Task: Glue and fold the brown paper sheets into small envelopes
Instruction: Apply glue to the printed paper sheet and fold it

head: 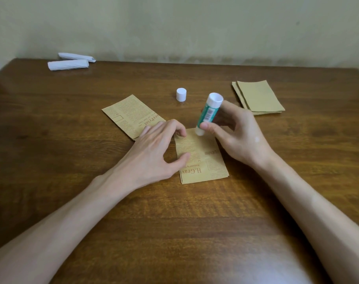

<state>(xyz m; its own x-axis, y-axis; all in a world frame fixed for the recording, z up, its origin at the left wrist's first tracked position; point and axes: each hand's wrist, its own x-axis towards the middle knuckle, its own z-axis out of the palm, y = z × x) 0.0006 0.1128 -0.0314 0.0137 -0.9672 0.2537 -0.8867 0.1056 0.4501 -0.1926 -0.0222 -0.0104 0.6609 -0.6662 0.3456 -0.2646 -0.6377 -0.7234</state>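
1. The folded brown paper [207,162] lies in the middle of the frame on the wooden desk [174,226]. Its print faces up, with "H.Grav" in large brown letters near its lower edge; the smaller lines above that are too fine to read.
2. The left hand [156,148] rests on the left side of this paper. Its fingers are arched and loosely spread, and the fingertips and thumb press down on the sheet without closing round anything.
3. The right hand [242,136] grips an uncapped glue stick [208,113] between thumb and fingers. The stick is tilted, with its lower end touching the paper's top edge. Its green label carries a barcode, but the wording is illegible.
4. The white cap [181,94] stands upright on the desk just above centre, apart from the stick.
5. A second printed sheet [129,115] lies left of centre, partly under the left hand; it reads "rePrint", seen upside down.
6. A stack of plain brown sheets [260,97] sits at the upper right.
7. Two white paper rolls [68,64] lie at the upper left.
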